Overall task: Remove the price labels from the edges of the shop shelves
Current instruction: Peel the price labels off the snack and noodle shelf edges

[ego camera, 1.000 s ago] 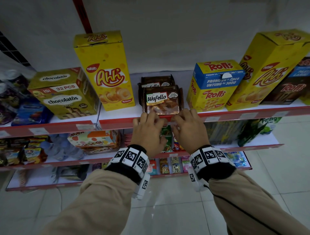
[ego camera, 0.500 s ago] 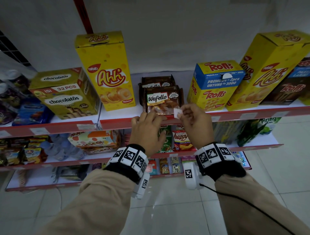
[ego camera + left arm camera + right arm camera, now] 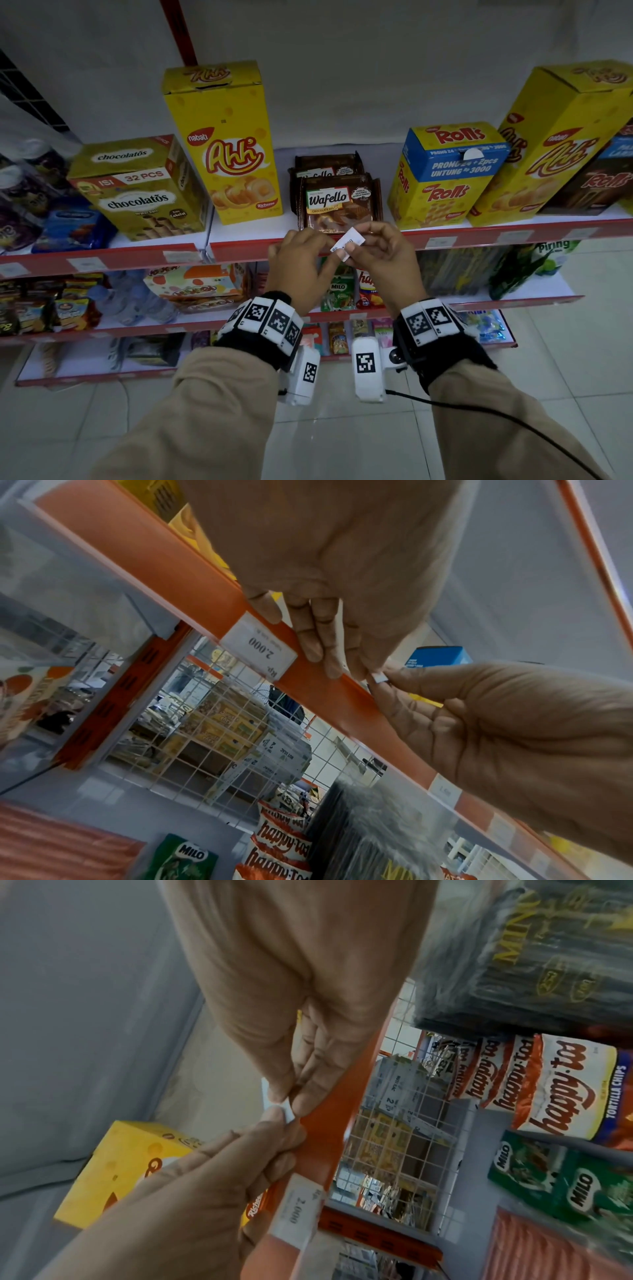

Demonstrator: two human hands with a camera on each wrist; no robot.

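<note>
1 price label (image 3: 347,245) is off the top shelf edge (image 3: 479,236) — pinched between the right hand (image 3: 383,260) and left hand (image 3: 301,265), just in front of the Wafello pack (image 3: 337,205). More labels remain toward 3 and 9 o'clock — most of the job is left.

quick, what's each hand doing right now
Left hand: pinching one end of the small white paper price label.
Right hand: pinching the same label's other end, off the red shelf edge.
</note>
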